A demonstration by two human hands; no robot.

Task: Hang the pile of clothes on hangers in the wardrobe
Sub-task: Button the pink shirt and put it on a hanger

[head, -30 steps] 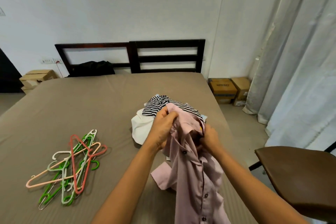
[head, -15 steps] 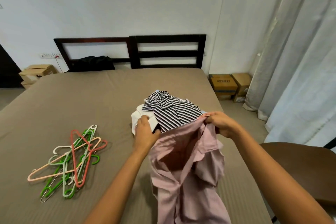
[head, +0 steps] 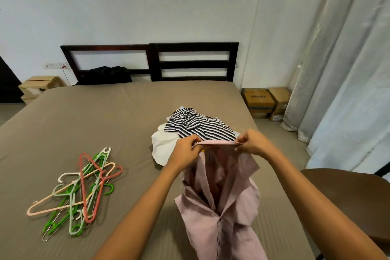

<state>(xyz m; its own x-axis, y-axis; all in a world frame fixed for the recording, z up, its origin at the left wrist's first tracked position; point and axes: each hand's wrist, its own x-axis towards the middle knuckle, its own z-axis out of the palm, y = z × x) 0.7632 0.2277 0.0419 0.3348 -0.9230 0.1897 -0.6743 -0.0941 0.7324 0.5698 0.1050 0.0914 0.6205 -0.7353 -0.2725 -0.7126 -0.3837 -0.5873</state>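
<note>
Partly hidden: white garment [head: 163,145] under striped top [head: 200,125] & pink shirt [head: 221,207].

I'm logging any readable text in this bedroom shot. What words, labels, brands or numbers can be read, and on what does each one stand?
"SPINNY": dark print on the front of the left cardboard box on the floor right of the bed.
Right cardboard box: a pale label low on its front, too small to read.
Cardboard box by the headboard's left end: no legible print.
Pink shirt, striped top, hangers: no text visible.
</note>
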